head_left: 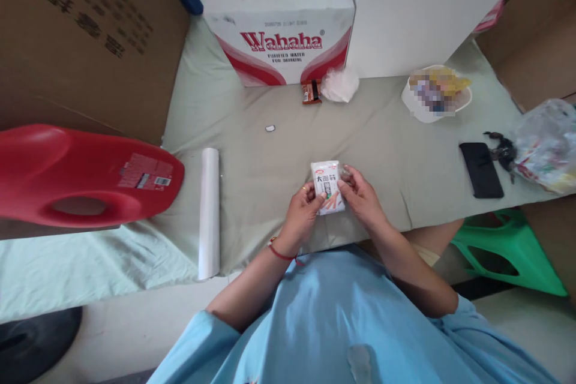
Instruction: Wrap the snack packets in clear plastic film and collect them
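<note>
I hold a small white snack packet (pixel 327 185) with dark print upright over the near edge of the cloth-covered table (pixel 252 162). My left hand (pixel 302 213) grips its left side and lower edge, fingers curled around it. My right hand (pixel 360 195) pinches its right edge, thumb on the front. Both hands are closed on the packet. A red cord is tied round my left wrist.
A white roll (pixel 209 211) lies to the left, beside a red plastic jug (pixel 81 174) on its side. At the back stand a Wahaha carton (pixel 281 33), a small brown packet (pixel 312 92) and crumpled plastic (pixel 339 84). A black phone (pixel 481 169), keys and a plastic bag (pixel 546 144) lie right. A green stool (pixel 508 249) stands below.
</note>
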